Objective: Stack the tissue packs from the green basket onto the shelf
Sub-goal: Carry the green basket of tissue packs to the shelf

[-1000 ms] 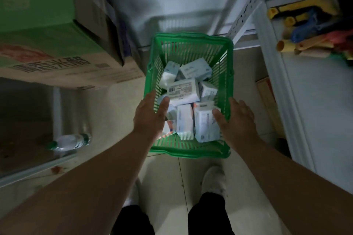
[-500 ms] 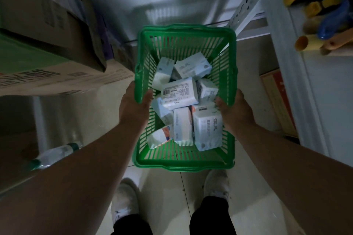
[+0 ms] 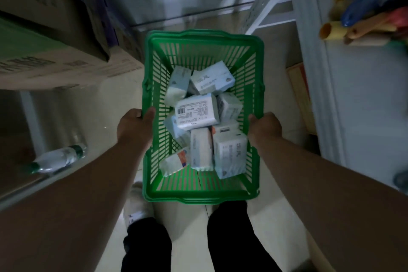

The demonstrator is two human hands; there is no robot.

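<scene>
Reaching forward with both arms extended, the left hand (image 3: 132,125) and right hand (image 3: 266,127) grip opposite side rims of the green basket (image 3: 204,38) — thumbs hooked over the edges. Between the hands, inside the basket, lie jumbled tissue packs (image 3: 196,112) — the white shelf (image 3: 362,99) stands beyond the right hand.

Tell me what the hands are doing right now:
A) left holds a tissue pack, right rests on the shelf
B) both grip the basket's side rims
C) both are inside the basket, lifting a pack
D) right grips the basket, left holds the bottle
B: the left hand curls over the left rim of the basket and the right hand over the right rim, with the tissue packs lying loose inside, untouched.
</scene>
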